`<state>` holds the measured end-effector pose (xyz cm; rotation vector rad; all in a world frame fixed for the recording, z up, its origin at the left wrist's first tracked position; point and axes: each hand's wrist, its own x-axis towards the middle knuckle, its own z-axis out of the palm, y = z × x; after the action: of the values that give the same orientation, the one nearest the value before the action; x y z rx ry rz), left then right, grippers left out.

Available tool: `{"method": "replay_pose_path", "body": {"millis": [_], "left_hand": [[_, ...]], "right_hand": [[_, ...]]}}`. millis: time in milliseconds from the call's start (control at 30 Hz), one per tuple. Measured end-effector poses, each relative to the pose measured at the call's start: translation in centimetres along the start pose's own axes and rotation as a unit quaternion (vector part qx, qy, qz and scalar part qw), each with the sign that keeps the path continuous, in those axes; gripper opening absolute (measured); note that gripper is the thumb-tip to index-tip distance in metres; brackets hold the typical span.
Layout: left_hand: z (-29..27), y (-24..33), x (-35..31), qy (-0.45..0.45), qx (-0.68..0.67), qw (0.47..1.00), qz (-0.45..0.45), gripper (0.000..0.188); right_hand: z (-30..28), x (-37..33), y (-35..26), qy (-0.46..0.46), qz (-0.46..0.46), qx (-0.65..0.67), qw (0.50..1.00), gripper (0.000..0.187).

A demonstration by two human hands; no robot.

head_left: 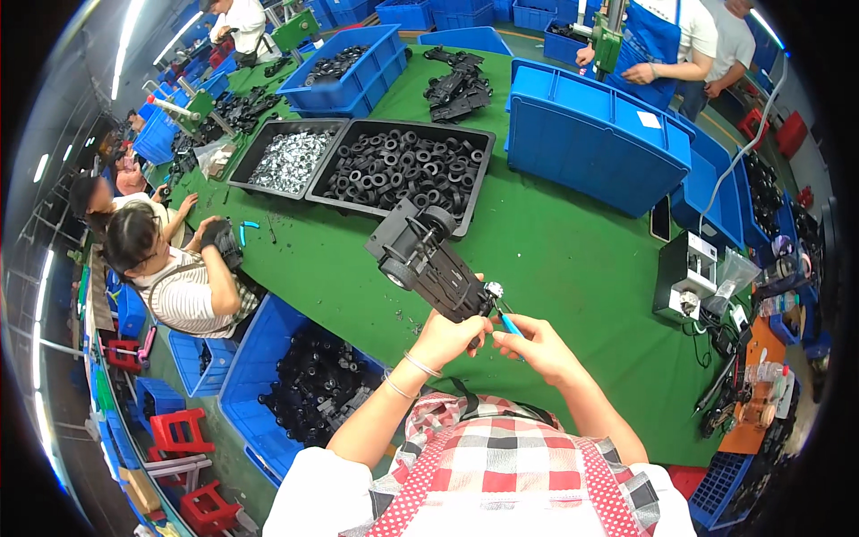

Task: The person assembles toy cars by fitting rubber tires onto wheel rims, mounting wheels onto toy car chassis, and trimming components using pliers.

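The left hand (445, 340) had its grip closed around one black toy car chassis (429, 264), held up over the middle of the green worktop (573, 259). The chassis pointed toward 11 o'clock and two wheels showed at its far end. The right hand (541, 349) pinched one small blue tool (511, 324), its tip touching the near end of the chassis. At 12 o'clock lay two black trays: one tray of black wheels (407, 166) and one tray of shiny metal bits (291, 159). At 1 o'clock stood a big blue bin (595, 143) with one small white label. At 8 o'clock, one blue crate of black parts (313, 385) sat low beside the worktop.
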<state>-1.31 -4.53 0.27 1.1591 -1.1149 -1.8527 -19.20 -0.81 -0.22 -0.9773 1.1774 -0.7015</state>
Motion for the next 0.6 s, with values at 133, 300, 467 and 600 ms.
{"method": "replay_pose_path", "body": {"millis": [133, 300, 467, 600], "left_hand": [[0.0, 0.0, 0.1, -0.001, 0.049, 0.999, 0.010, 0.066], [-0.3, -0.1, 0.4, -0.018, 0.092, 0.995, 0.023, 0.067], [-0.5, 0.2, 0.5, -0.041, 0.095, 0.994, 0.017, 0.068], [-0.5, 0.8, 0.5, -0.047, 0.100, 0.994, -0.003, 0.067]], "right_hand": [[-0.4, 0.3, 0.1, -0.025, 0.032, 0.023, 0.999, 0.041], [-1.2, 0.6, 0.5, -0.053, 0.061, 0.059, 0.995, 0.045], [-1.8, 0.2, 0.1, -0.100, 0.096, 0.125, 0.982, 0.044], [-2.1, 0.3, 0.8, -0.105, 0.078, 0.092, 0.987, 0.045]]}}
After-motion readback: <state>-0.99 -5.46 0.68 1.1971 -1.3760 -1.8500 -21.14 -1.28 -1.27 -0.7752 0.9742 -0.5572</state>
